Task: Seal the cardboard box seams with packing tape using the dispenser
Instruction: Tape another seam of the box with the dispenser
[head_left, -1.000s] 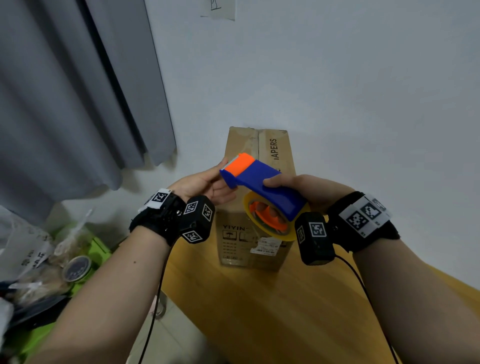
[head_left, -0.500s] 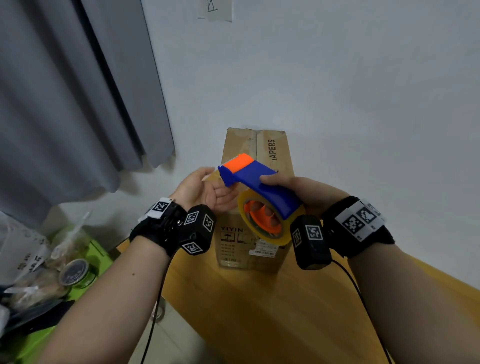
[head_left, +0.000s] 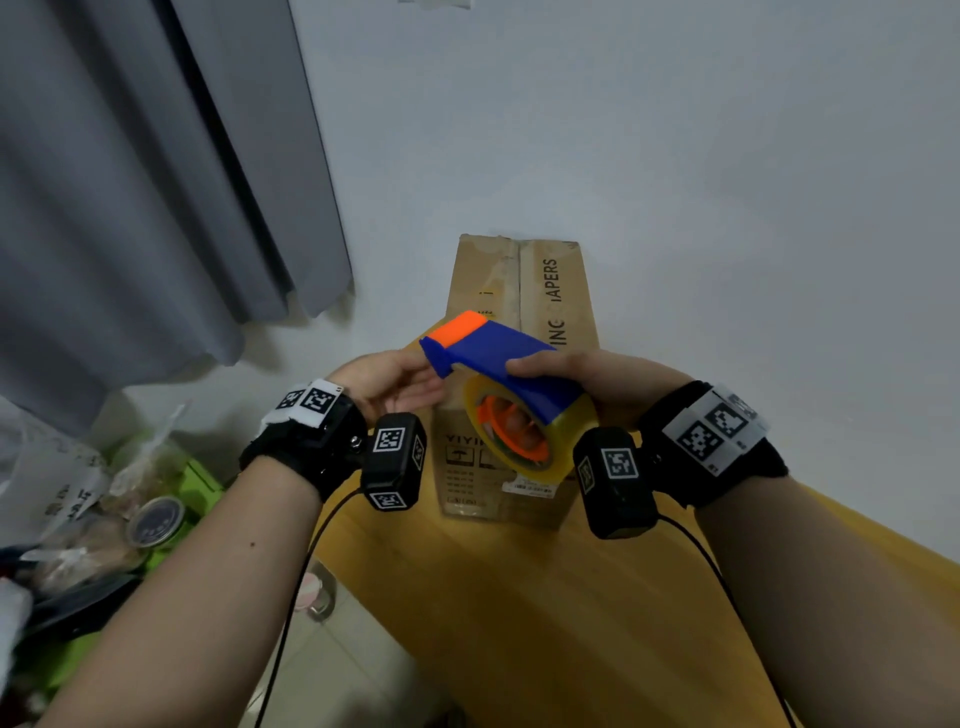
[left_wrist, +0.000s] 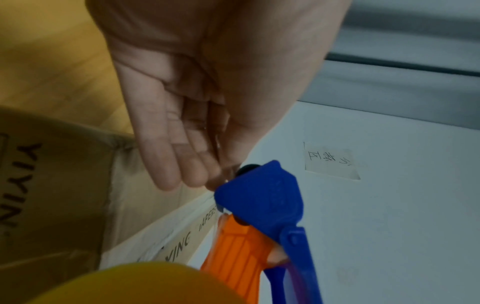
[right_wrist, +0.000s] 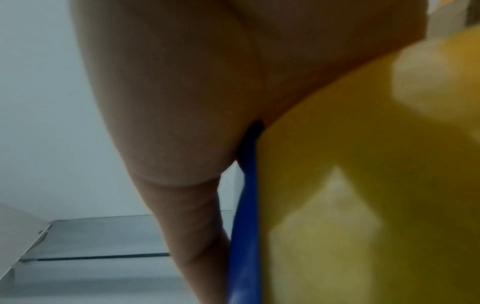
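Note:
A closed cardboard box (head_left: 540, 291) stands on the wooden table against the wall. Above its near end my right hand (head_left: 587, 374) grips the blue tape dispenser (head_left: 509, 358) by its handle. The dispenser has an orange tip and carries a yellowish tape roll (head_left: 524, 436). My left hand (head_left: 405, 379) is at the dispenser's nose. In the left wrist view its thumb and fingertips (left_wrist: 197, 176) meet just before the blue nose (left_wrist: 259, 197) and seem to pinch the clear tape end. The right wrist view shows only palm, the blue dispenser edge (right_wrist: 246, 226) and the tape roll (right_wrist: 363, 164).
The table (head_left: 519, 623) ends at a corner on the left, with floor below. A grey curtain (head_left: 156, 182) hangs at the left. Under it sits a green bin (head_left: 197, 478) with bags and a round tin. A paper note (left_wrist: 332, 162) is stuck on the wall.
My left hand's fingers have closed in on the dispenser's nose. The dispenser has shifted slightly left; the box has not moved.

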